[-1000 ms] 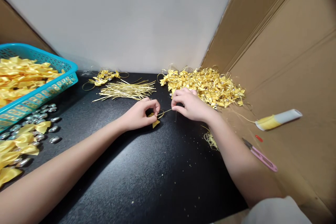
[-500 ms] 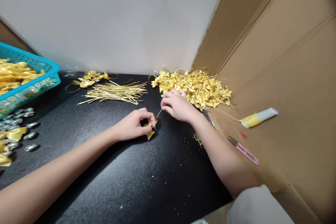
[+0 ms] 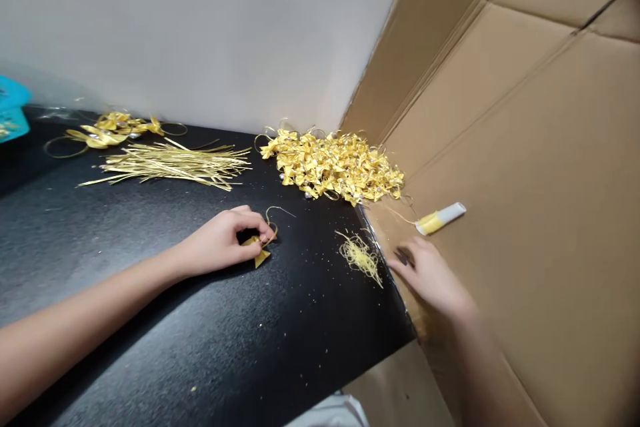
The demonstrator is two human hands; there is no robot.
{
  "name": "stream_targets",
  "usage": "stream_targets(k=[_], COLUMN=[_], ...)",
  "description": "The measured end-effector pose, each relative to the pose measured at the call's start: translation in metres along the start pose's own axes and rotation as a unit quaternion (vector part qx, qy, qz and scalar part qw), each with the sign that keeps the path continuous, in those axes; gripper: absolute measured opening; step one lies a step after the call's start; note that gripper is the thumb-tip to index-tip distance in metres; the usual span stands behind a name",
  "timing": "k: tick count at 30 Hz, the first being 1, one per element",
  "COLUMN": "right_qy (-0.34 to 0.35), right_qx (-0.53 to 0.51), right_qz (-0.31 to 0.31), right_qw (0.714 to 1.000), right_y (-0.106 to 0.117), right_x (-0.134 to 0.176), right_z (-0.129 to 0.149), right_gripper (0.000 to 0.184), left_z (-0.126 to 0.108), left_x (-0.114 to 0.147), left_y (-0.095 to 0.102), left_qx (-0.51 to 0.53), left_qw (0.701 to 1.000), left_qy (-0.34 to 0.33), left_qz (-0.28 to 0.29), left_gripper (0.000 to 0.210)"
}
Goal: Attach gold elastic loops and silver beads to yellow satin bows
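My left hand [image 3: 233,240] is closed in a pinch on a small gold ribbon bow [image 3: 261,257] just above the black table. A thin gold string [image 3: 274,213] rises from between those fingertips and curls off to the right, its end free. On the cardboard at the right, my right hand [image 3: 430,273] is closed around a pair of thread snips [image 3: 401,257]. Only the dark blades show past the thumb; the pink handle is hidden in the palm.
A heap of gold bows [image 3: 335,167] lies by the wall, left of the cardboard [image 3: 500,147]. Gold twist ties [image 3: 170,165], a few bows [image 3: 113,130] and a blue basket [image 3: 15,107] are to the left. Thread scraps [image 3: 361,257] and a thread spool [image 3: 440,218] lie right.
My right hand has let go of the string and moved right and down onto the snips. The left hand still pinches the bow. The view has turned to the right.
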State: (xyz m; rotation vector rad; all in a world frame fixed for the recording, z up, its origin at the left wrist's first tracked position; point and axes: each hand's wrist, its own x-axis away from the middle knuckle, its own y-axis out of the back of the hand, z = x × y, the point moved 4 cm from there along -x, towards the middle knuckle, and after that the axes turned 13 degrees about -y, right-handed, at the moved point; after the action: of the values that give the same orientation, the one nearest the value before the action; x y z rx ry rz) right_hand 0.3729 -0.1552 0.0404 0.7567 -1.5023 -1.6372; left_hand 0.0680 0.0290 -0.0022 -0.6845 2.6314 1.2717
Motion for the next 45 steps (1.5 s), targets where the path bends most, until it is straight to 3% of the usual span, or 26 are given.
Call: stream_targets(k=[2, 4, 8, 11, 14, 17, 22, 25, 32, 45], right_qy=[-0.051, -0.062, -0.030, -0.046, -0.072, -0.028, 0.111, 0.132, 0.116, 0.121], right_qx=[0.015, -0.002, -0.030, -0.061, -0.126, -0.187, -0.203, -0.135, -0.053, -0.075], right_qz=[-0.020, -0.057, -0.084, -0.100, -0.089, -0.061, 0.113, 0.158, 0.151, 0.160], right_qw=[0.998, 0.996, 0.996, 0.992, 0.985, 0.980, 0.966, 0.969, 0.980, 0.977], right_y=[-0.015, -0.025, -0.037, -0.037, -0.031, -0.019, -0.019, -0.029, -0.040, -0.046], right_x=[0.015, 0.022, 0.021, 0.011, 0.002, 0.004, 0.019, 0.019, 0.012, 0.009], right_z=[-0.038, -0.059, -0.062, -0.053, -0.030, 0.022, 0.136, 0.171, 0.179, 0.178], right_gripper=[0.026, 0.025, 0.026, 0.026, 0.025, 0.027, 0.022, 0.019, 0.018, 0.022], left_z=[-0.003, -0.005, -0.006, -0.006, -0.006, -0.007, -0.009, -0.009, -0.009, -0.006], left_x=[-0.001, -0.001, 0.001, 0.002, 0.001, 0.001, 0.001, 0.001, 0.001, 0.002], left_y=[0.000, 0.001, 0.001, 0.001, 0.001, 0.002, 0.002, 0.002, 0.001, -0.001], left_qx=[0.007, 0.012, 0.012, 0.013, 0.013, 0.010, 0.008, 0.007, 0.001, 0.000], left_qw=[1.000, 1.000, 1.000, 1.000, 1.000, 0.999, 0.999, 0.999, 0.998, 0.998], left_qy=[0.002, 0.006, 0.009, -0.001, -0.016, -0.025, -0.031, -0.039, -0.038, -0.037], left_qz=[-0.005, -0.011, -0.014, -0.015, -0.020, -0.025, -0.030, -0.036, -0.042, -0.040], left_gripper=[0.012, 0.013, 0.017, 0.020, 0.023, 0.024, 0.024, 0.025, 0.028, 0.030])
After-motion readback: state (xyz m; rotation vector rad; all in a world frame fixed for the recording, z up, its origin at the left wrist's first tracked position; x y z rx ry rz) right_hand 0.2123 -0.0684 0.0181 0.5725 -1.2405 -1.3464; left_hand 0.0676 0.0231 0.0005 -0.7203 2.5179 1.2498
